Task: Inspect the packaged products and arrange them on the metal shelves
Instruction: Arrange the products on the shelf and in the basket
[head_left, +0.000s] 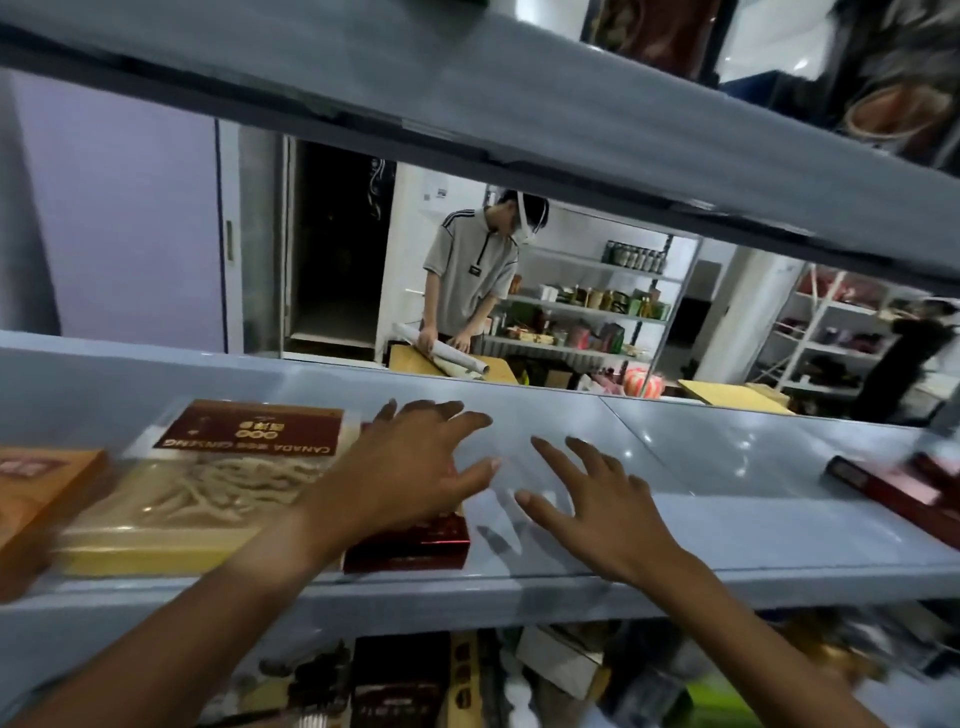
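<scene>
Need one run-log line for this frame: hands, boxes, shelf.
left hand: open, over dark red box | right hand: open, above bare shelf | ginseng pack: lying flat left of red box

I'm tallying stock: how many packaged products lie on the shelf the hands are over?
4 visible: orange box far left, ginseng pack beside it, red box under the left hand, dark red box far right. More may lie outside the view.

Grey metal shelf (727, 525) — we count four items flat on it: orange box (36, 493) at left, clear ginseng pack (208, 483) beside it, dark red box (415, 540), another dark red box (898, 488) — far right.
</scene>
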